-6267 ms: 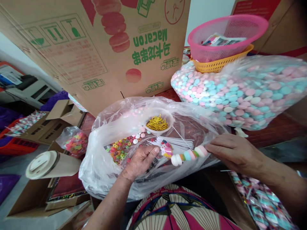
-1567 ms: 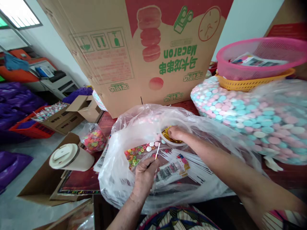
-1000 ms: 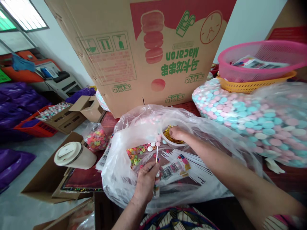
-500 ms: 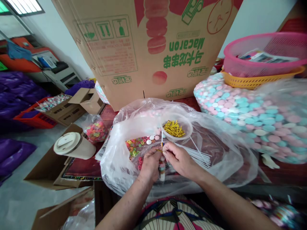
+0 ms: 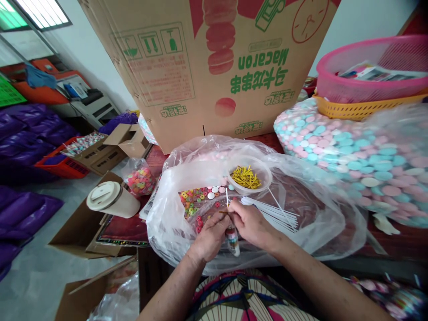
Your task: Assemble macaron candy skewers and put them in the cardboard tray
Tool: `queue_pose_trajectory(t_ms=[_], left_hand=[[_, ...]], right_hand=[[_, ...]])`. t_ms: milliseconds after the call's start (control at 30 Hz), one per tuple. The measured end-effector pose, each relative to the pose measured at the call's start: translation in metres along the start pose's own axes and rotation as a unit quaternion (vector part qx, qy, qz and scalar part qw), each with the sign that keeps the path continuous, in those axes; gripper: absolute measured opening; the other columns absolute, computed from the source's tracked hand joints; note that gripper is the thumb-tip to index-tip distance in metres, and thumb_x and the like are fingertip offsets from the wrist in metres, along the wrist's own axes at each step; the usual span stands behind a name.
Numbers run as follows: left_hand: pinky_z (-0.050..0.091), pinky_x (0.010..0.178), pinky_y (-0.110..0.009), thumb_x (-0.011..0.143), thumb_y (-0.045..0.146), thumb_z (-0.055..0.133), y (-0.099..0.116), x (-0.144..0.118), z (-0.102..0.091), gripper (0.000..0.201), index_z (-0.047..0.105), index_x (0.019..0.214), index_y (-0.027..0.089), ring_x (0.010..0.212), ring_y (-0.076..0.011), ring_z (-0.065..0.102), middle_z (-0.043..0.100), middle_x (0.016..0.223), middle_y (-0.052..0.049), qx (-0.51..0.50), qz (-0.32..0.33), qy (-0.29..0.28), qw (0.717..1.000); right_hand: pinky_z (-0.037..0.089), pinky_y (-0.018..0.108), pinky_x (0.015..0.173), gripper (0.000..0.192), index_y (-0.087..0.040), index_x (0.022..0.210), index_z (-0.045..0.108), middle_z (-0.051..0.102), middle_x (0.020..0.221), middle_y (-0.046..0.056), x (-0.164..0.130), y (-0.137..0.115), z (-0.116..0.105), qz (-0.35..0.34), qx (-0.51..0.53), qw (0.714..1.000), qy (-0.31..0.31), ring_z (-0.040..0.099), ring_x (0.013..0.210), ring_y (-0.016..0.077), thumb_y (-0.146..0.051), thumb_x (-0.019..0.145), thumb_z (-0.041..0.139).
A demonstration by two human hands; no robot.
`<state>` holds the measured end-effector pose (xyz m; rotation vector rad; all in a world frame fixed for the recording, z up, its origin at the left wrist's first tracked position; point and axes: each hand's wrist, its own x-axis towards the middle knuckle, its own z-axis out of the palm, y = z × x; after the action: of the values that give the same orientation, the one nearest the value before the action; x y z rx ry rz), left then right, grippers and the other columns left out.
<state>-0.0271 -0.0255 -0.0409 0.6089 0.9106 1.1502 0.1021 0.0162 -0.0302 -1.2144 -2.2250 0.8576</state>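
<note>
White and thin, the stick (image 5: 227, 196) of a wrapped candy skewer (image 5: 233, 235) pokes up between both hands at the lower middle of the frame. The left hand (image 5: 210, 235) is closed around the skewer from the left, and the right hand (image 5: 251, 222) pinches at the same spot from the right, fingertips meeting just above the wrapped candies; a short yellow tie (image 5: 223, 211) shows between the fingers. Both hands work over an open clear plastic bag (image 5: 321, 209) holding loose ring candies (image 5: 191, 203) and a fan of white sticks (image 5: 277, 215). Just above the hands, a small clear bowl (image 5: 265, 176) holds yellow twist ties (image 5: 246, 177). A macaron carton (image 5: 214, 67) fills the top centre, and a large sack of pastel candies (image 5: 354, 151) lies at right under a pink basket (image 5: 371, 76).
</note>
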Motion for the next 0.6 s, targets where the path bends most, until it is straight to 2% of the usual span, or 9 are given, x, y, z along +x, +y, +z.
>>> queue_pose_trajectory(t_ms=[67,133,200,267,333,400,433,533,600], left_hand=[[0.036,0.053,-0.022,0.075,0.042,0.069,-0.002,0.002,0.001,0.032,0.059,0.064,0.014,0.052,-0.0084,0.044,0.052,0.057,0.001,0.006,0.011,0.022,1.000],[0.035,0.051,-0.022,0.073,0.044,0.071,-0.001,0.004,0.002,0.034,0.060,0.063,0.014,0.051,-0.0086,0.043,0.051,0.055,0.002,0.012,0.028,0.049,0.998],[0.036,0.050,-0.022,0.066,0.043,0.077,0.003,0.004,0.002,0.033,0.062,0.064,0.014,0.052,-0.0089,0.044,0.053,0.058,0.001,0.015,0.024,0.058,0.998],[0.036,0.049,-0.022,0.059,0.042,0.082,0.009,0.002,0.000,0.035,0.063,0.062,0.013,0.050,-0.0089,0.044,0.053,0.056,0.000,0.006,-0.030,0.031,0.999],[0.038,0.049,-0.023,0.053,0.041,0.086,0.014,0.000,-0.002,0.037,0.062,0.060,0.013,0.050,-0.0096,0.047,0.054,0.055,-0.001,-0.015,-0.096,-0.012,0.995],[0.042,0.053,-0.024,0.052,0.038,0.087,0.019,-0.001,-0.003,0.038,0.065,0.069,0.013,0.052,-0.0105,0.051,0.058,0.058,-0.001,-0.038,-0.129,-0.041,0.990],[0.044,0.055,-0.025,0.050,0.036,0.088,0.021,-0.001,-0.003,0.042,0.066,0.078,0.013,0.053,-0.0107,0.052,0.060,0.063,-0.001,-0.046,-0.131,-0.046,0.989],[0.045,0.056,-0.026,0.042,0.030,0.090,0.026,-0.003,0.002,0.061,0.064,0.097,0.018,0.054,-0.0105,0.053,0.062,0.070,0.001,-0.043,-0.133,-0.035,0.990],[0.043,0.051,-0.025,0.038,0.031,0.090,0.028,-0.006,0.003,0.062,0.065,0.094,0.020,0.052,-0.0116,0.052,0.061,0.064,0.001,0.004,-0.144,-0.001,0.990]], right_hand=[[0.031,0.024,0.055,0.009,-0.021,0.075,0.047,0.051,0.061,-0.001,-0.002,0.000,0.003,0.016,-0.007,1.000,0.004,0.048,0.057,0.0140,-0.014,0.080,0.043],[0.035,0.024,0.056,0.004,-0.021,0.082,0.050,0.056,0.065,-0.001,-0.005,0.000,0.005,0.066,0.052,0.996,0.039,0.052,0.060,0.0143,-0.019,0.082,0.046],[0.037,0.023,0.054,0.007,-0.021,0.085,0.052,0.057,0.064,-0.002,-0.009,0.001,0.003,0.107,0.116,0.986,0.047,0.052,0.057,0.0134,-0.028,0.084,0.050],[0.037,0.022,0.053,0.015,-0.020,0.079,0.056,0.056,0.061,-0.002,-0.014,0.002,-0.003,0.074,0.117,0.990,0.016,0.050,0.055,0.0128,-0.032,0.086,0.050],[0.039,0.024,0.056,0.025,-0.019,0.073,0.059,0.059,0.062,0.001,-0.017,0.002,-0.011,-0.025,0.078,0.997,-0.001,0.052,0.058,0.0135,-0.031,0.089,0.045],[0.042,0.025,0.062,0.026,-0.017,0.080,0.065,0.065,0.070,0.004,-0.017,0.001,-0.020,-0.108,0.076,0.991,-0.001,0.056,0.065,0.0145,-0.028,0.090,0.043],[0.043,0.025,0.064,0.026,-0.017,0.086,0.067,0.067,0.074,0.004,-0.016,-0.001,-0.024,-0.126,0.095,0.987,-0.011,0.058,0.067,0.0144,-0.027,0.091,0.044],[0.046,0.022,0.066,0.020,-0.017,0.095,0.070,0.069,0.079,0.002,-0.014,-0.007,-0.030,-0.096,0.187,0.974,-0.083,0.060,0.069,0.0120,-0.026,0.089,0.052],[0.045,0.019,0.064,0.017,-0.015,0.091,0.070,0.066,0.074,0.000,-0.014,-0.012,-0.032,-0.051,0.232,0.965,-0.108,0.058,0.067,0.0103,-0.025,0.087,0.058]])
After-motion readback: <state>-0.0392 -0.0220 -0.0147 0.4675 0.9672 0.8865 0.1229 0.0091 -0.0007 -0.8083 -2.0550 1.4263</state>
